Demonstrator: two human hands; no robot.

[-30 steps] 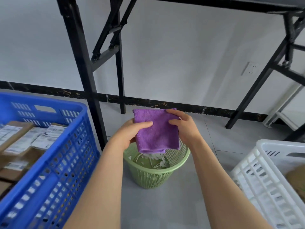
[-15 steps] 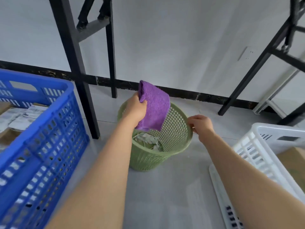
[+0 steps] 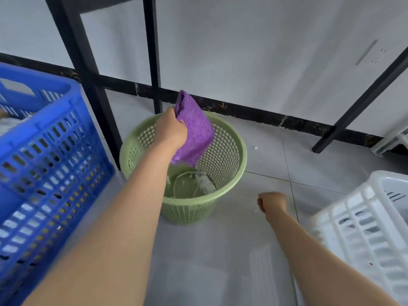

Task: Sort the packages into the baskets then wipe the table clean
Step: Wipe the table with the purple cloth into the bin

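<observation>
My left hand grips a folded purple cloth and holds it over the mouth of a green mesh waste bin on the floor. White scraps lie at the bottom of the bin. My right hand hangs low to the right of the bin, its fingers curled into a fist with nothing in it. A blue basket stands at the left and a white basket at the right; their contents are mostly out of view.
Black table legs rise behind the bin, and another slanted leg stands at the right. Grey tiled floor lies in front of the bin. A small white scrap lies on the floor beside it.
My right hand let go of the cloth, touched the bin's rim, then dropped down to the right. The left hand keeps the cloth over the bin. The view tilted further down.
</observation>
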